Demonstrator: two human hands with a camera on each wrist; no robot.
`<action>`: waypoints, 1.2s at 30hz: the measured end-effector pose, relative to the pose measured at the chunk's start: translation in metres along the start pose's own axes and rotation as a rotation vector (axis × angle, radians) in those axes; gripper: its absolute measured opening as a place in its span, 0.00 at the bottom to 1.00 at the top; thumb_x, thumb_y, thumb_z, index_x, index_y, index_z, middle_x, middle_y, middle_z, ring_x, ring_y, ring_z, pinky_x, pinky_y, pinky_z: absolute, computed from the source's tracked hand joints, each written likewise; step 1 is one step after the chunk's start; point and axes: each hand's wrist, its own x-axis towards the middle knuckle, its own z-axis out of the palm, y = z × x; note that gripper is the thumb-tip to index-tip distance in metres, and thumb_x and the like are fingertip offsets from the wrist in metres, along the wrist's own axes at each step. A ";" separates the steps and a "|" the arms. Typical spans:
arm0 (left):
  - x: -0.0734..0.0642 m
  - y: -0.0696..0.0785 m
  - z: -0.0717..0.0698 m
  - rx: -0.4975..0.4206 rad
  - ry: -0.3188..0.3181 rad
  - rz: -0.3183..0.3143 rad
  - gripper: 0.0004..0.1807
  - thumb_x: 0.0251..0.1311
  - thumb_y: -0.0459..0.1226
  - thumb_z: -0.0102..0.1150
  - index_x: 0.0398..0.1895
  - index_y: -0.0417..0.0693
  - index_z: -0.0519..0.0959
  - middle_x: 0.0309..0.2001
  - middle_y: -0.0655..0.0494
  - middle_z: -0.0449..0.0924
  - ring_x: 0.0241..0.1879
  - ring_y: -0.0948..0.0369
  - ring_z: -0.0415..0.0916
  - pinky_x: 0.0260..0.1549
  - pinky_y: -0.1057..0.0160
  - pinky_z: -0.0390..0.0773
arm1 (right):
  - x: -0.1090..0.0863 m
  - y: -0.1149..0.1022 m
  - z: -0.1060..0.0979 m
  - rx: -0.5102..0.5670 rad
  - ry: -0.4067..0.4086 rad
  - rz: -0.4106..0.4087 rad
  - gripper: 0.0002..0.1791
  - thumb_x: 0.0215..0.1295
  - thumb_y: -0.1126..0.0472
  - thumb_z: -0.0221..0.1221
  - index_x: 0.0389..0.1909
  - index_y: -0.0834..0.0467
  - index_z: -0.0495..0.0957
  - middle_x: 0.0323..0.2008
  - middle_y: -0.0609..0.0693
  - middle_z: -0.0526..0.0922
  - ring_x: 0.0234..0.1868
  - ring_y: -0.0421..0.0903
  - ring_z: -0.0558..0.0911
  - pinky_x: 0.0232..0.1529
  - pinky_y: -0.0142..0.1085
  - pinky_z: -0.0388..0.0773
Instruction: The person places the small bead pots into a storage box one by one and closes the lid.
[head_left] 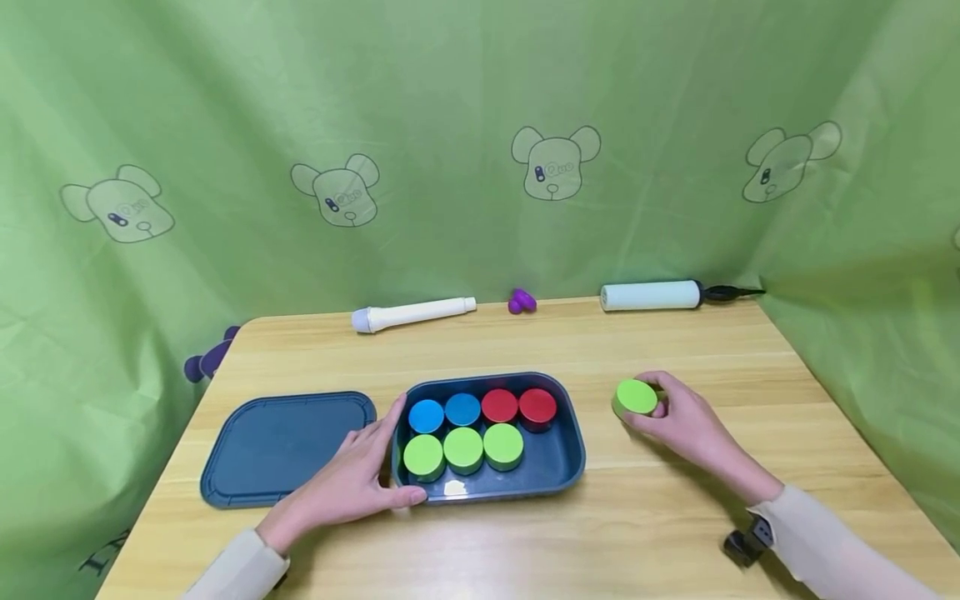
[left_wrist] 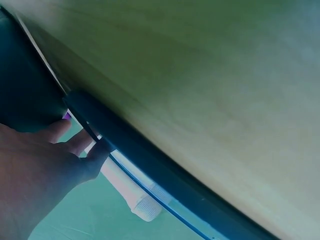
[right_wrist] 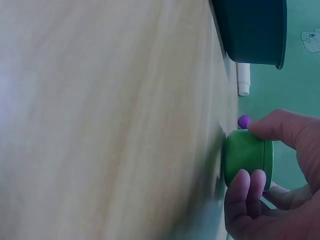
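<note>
In the head view, my right hand (head_left: 686, 421) grips a small round green-lidded jar (head_left: 636, 397) to the right of the box. The right wrist view shows the green jar (right_wrist: 245, 152) between thumb and fingers, close to the tabletop; whether it touches is unclear. My left hand (head_left: 352, 475) rests against the left end of a dark blue rectangular box (head_left: 551, 467), fingers stretched along the rim and thumb at the front corner. Inside the box, two blue-lidded jars (head_left: 462, 409) and two red-lidded ones (head_left: 537, 406) form the back row. Three green-lidded jars (head_left: 463, 450) stand in front.
A flat dark blue lid (head_left: 277, 450) lies left of the box, partly behind my left hand. Along the table's back edge are a white microphone (head_left: 412, 314), a small purple object (head_left: 522, 301) and a white cylinder with a black tip (head_left: 651, 296). A green curtain (head_left: 450, 167) hangs behind.
</note>
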 end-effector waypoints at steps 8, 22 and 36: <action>0.001 0.000 -0.001 0.011 0.000 0.003 0.69 0.62 0.68 0.71 0.92 0.60 0.35 0.86 0.48 0.54 0.83 0.44 0.54 0.75 0.28 0.52 | -0.009 -0.013 -0.007 0.024 0.060 -0.057 0.37 0.64 0.59 0.78 0.70 0.69 0.75 0.43 0.57 0.78 0.37 0.48 0.75 0.33 0.33 0.74; 0.000 -0.001 0.001 0.007 -0.003 -0.008 0.69 0.62 0.69 0.71 0.92 0.62 0.35 0.86 0.47 0.55 0.83 0.43 0.55 0.75 0.29 0.53 | -0.028 -0.061 -0.007 0.112 0.125 -0.185 0.36 0.59 0.62 0.82 0.67 0.59 0.77 0.44 0.52 0.77 0.36 0.45 0.75 0.33 0.30 0.76; 0.000 -0.001 0.000 0.013 -0.004 -0.008 0.69 0.62 0.69 0.71 0.92 0.63 0.34 0.86 0.47 0.55 0.82 0.42 0.55 0.75 0.30 0.54 | -0.029 -0.089 0.021 0.088 0.029 -0.320 0.32 0.56 0.64 0.83 0.61 0.53 0.81 0.44 0.45 0.78 0.38 0.46 0.77 0.36 0.35 0.77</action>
